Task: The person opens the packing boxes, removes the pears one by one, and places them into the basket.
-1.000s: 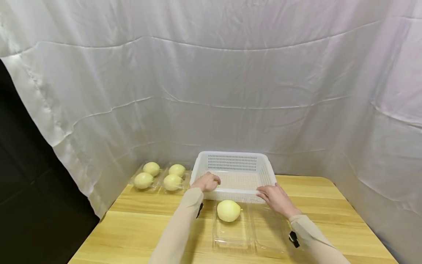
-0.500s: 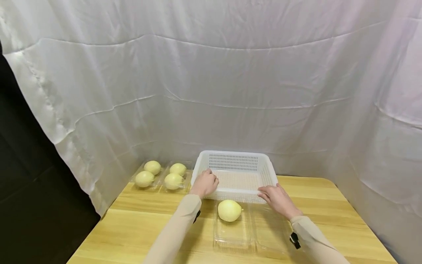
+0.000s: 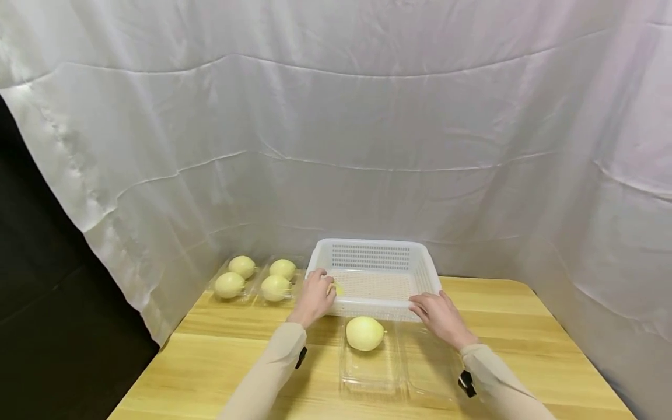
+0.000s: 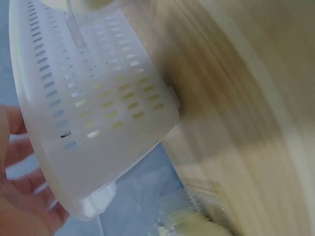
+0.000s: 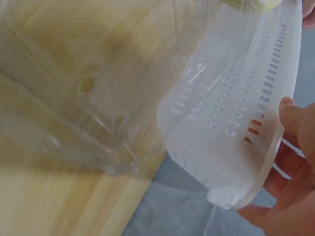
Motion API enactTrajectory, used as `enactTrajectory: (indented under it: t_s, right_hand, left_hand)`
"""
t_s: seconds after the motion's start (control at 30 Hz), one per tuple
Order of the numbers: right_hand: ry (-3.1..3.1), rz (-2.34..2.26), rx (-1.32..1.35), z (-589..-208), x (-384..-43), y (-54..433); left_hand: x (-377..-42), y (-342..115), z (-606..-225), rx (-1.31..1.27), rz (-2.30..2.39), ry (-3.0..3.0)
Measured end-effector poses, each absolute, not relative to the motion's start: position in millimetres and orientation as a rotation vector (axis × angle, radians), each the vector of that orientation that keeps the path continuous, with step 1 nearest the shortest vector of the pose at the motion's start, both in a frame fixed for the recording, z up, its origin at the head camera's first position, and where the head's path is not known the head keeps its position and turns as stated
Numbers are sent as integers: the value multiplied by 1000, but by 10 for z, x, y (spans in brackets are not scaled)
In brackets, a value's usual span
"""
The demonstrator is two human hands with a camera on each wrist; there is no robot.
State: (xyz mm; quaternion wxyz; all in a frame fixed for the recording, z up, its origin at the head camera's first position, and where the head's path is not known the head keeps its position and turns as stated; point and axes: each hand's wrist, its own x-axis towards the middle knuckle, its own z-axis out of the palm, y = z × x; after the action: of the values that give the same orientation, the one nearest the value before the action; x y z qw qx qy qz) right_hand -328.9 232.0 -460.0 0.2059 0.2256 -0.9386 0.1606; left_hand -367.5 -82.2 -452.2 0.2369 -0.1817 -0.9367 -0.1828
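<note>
A white slotted plastic basket (image 3: 367, 246) stands at the back of the table. My right hand (image 3: 441, 318) grips its front right rim, the thumb outside and the fingers inside in the right wrist view. At the front left corner, my left hand (image 3: 315, 297) reaches over the rim with loosely bent fingers. Beside those fingers, a yellow pear (image 3: 338, 289) shows partly inside the basket; its colour also comes through the slots in the left wrist view. Another pear (image 3: 364, 333) sits in an open clear clamshell box (image 3: 370, 373) in front of the basket.
Two clear boxes, each with two pears, stand at the back left: one holds a pear (image 3: 229, 285), the other a pear (image 3: 275, 288). The clamshell's clear lid (image 3: 430, 367) lies open to the right. A grey-white curtain (image 3: 367, 128) hangs behind the wooden table (image 3: 210, 361).
My left hand has moved left and back from inside the basket toward its left corner, and the pear there shows more. My right hand stays on the rim.
</note>
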Motion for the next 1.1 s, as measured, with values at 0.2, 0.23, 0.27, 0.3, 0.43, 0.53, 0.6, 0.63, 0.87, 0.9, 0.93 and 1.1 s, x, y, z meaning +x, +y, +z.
enactTrajectory:
  t_s: [0.2, 0.23, 0.27, 0.3, 0.43, 0.53, 0.6, 0.63, 0.87, 0.9, 0.93, 1.1]
  right_hand:
    - [-2528, 527, 593, -4605, -3286, 2277]
    - [-2514, 536, 592, -4603, -3283, 2271]
    - [-2501, 538, 588, -4606, -3281, 2264]
    - [-2489, 535, 585, -4611, -3282, 2260]
    - [-2457, 513, 564, -4634, -3273, 2245]
    - [-2419, 482, 553, -4642, -3265, 2232]
    - [-2389, 457, 558, -4644, -3262, 2216]
    - [-2373, 445, 565, -4641, -3258, 2205]
    - [-2396, 468, 671, -4604, -3180, 2087]
    - [-2413, 480, 689, -4602, -3165, 2069]
    - [-2431, 491, 710, -4600, -3152, 2050]
    - [-2487, 538, 823, -4614, -3105, 1959]
  left_hand:
    - [-3618, -912, -4579, -224, -530, -2486]
    - [-3610, -926, -4583, -192, -542, -2477]
    - [-3604, -940, -4588, -170, -551, -2466]
    - [-3601, -951, -4594, -152, -561, -2457]
    - [-3607, -986, -4607, -129, -588, -2424]
    - [-3628, -1010, -4608, -117, -614, -2424]
    - [-3645, -1030, -4609, -93, -652, -2436]
    - [-3653, -1042, -4608, -82, -677, -2440]
    - [-3727, -1137, -4602, -2, -776, -2500]
    - [-3738, -1148, -4601, 6, -778, -2517]
    - [-3750, -1157, -4600, 11, -778, -2535]
    - [-3792, -1185, -4604, 7, -840, -2623]
